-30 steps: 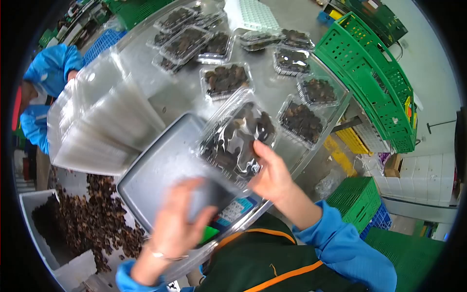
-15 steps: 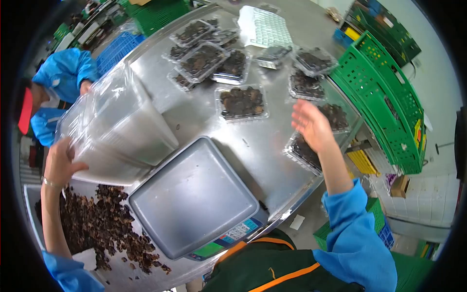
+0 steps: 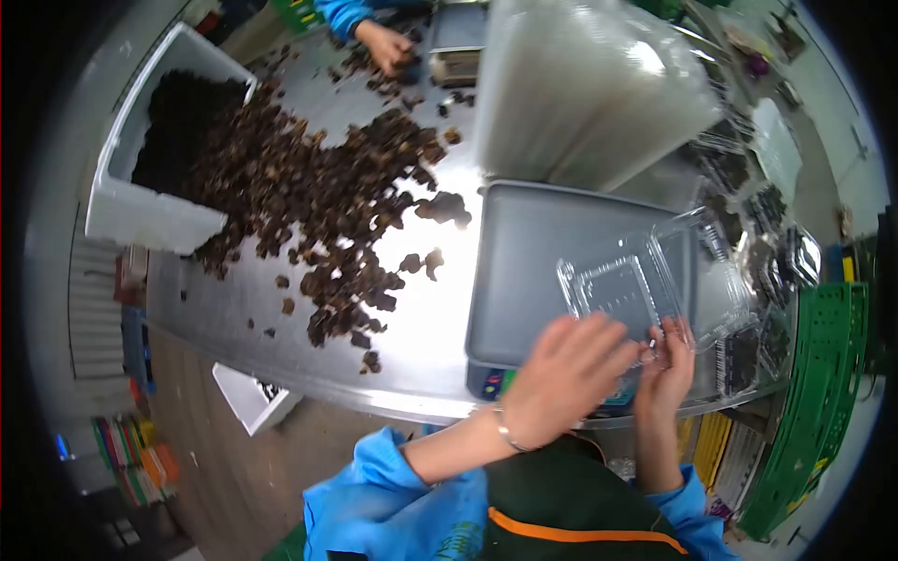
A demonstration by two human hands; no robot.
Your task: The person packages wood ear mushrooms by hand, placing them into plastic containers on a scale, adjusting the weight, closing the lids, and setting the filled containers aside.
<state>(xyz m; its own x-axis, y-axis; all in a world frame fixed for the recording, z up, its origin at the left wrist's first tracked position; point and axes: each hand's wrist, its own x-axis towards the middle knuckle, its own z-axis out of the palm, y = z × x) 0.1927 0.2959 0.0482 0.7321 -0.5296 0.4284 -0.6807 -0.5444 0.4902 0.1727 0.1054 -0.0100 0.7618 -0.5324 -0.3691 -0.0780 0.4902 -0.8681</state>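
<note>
A clear plastic clamshell container (image 3: 613, 285), its lid folded open, is tilted over the grey weighing-scale tray (image 3: 519, 262). My right hand (image 3: 666, 369) grips its near edge, fingers and thumb closed on the plastic. My left hand (image 3: 575, 374), with a bracelet at the wrist, reaches across to the container's near left side, fingers stretched out and slightly blurred. Its fingertips overlap the container's edge in this view. Behind the scale stands a tall stack of nested clear containers (image 3: 580, 93) in plastic wrap. Dark brown crinkled pieces (image 3: 327, 187), like dried mushrooms, are heaped left of the scale.
A white box (image 3: 154, 220) lies tipped at the left, spilling the dark pieces onto the metal table (image 3: 215, 304). Another person's hand (image 3: 385, 47) touches pieces at the back. Filled clamshells (image 3: 739, 365) and a green crate (image 3: 823, 374) line the right side.
The view has swung left toward the heap. My left hand has come away from the wrapped stack to the front of the scale. An empty clamshell container is now in my right hand.
</note>
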